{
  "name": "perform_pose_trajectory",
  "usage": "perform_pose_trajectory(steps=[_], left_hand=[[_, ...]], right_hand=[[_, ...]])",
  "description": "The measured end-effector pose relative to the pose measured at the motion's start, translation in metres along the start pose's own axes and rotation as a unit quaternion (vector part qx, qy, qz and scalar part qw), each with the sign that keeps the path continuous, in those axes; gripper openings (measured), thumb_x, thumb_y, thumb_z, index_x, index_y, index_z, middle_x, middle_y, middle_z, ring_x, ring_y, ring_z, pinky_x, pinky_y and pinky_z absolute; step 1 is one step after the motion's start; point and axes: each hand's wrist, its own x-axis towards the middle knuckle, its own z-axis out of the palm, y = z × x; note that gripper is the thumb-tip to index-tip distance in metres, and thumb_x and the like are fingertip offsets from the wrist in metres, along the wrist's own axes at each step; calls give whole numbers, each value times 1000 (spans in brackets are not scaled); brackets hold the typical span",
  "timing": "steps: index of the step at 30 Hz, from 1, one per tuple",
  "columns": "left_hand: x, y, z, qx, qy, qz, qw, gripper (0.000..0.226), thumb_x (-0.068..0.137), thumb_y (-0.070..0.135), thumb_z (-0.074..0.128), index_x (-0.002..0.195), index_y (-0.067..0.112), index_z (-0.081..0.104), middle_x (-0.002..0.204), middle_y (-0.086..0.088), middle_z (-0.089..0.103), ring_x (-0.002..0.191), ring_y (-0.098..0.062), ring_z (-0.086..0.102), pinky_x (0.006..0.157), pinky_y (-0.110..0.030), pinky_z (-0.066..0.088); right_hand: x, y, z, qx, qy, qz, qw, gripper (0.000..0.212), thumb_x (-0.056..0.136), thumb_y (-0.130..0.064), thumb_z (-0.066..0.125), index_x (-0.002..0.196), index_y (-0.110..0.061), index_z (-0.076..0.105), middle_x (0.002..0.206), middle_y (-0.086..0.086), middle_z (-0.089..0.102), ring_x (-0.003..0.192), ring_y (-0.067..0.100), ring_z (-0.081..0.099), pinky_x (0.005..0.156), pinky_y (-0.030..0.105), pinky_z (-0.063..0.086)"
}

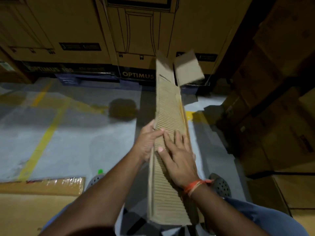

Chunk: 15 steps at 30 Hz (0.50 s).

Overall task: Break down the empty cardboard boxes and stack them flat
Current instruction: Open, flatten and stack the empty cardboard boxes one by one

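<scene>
A long flattened cardboard box (167,106) with ribbed corrugation showing stretches away from me, nearly edge-on, its end flap (188,68) blurred and sticking out at the far end. My left hand (147,142) grips the left edge of the cardboard, thumb on top and fingers behind. Flat on the ribbed face lies my right hand (177,155), fingers spread and pressing; it wears an orange thread at the wrist.
Large printed cartons (136,31) stand in a row at the back, and more stacked cartons (276,99) line the right side. A flat taped cardboard sheet (42,189) lies at lower left. The grey floor (68,125) has yellow lines and a dark stain (122,109).
</scene>
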Motion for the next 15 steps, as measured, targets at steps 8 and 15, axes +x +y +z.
perform_pose_trajectory(steps=[8,15], left_hand=[[-6,17,-93,214,107,-65,969,31,103,-3,46,124,10,63,115,-21,72,93,-30,73,71,-37,58],[16,-60,-130,421,259,-122,861,29,85,32,62,113,29,71,104,1,76,94,-25,71,90,-43,59]], right_hand=[[26,25,62,71,-123,-22,990,70,95,-57,41,156,-23,38,163,7,32,153,22,21,124,39,21],[34,149,87,42,-78,243,966,49,95,-24,62,143,-14,54,132,15,64,122,33,59,103,33,44]])
